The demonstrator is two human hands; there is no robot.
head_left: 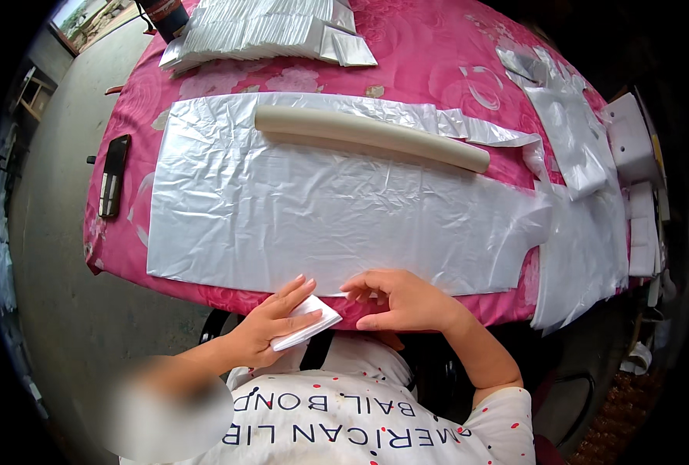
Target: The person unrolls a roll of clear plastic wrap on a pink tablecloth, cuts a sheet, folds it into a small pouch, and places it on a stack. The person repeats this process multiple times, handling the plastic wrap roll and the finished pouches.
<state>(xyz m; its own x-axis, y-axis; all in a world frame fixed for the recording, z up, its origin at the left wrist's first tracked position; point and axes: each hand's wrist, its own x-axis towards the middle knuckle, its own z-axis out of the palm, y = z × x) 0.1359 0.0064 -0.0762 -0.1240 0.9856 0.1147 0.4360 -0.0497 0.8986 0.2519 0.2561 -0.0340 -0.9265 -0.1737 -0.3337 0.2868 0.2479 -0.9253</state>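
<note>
A small folded packet of white plastic bag (311, 324) sits in my left hand (273, 324), fingers on its top and the rest of the grip hidden beneath. It is held just off the table's near edge, above my lap. To its right, my right hand (410, 301) is half curled, thumb and fingers apart with nothing visible between them. Its fingertips hover by or touch the near edge of a wide sheet-like stack of white plastic bags (313, 209); contact cannot be told. A long beige cardboard tube (371, 138) lies across the far part of that stack.
Many folded white packets (251, 31) are piled at the far left, near a dark container (164, 17). A black phone (114, 177) lies at the left on the pink flowered tablecloth (429, 46). Loose plastic bags (580, 256) hang over the right edge, beside white boxes (631, 139).
</note>
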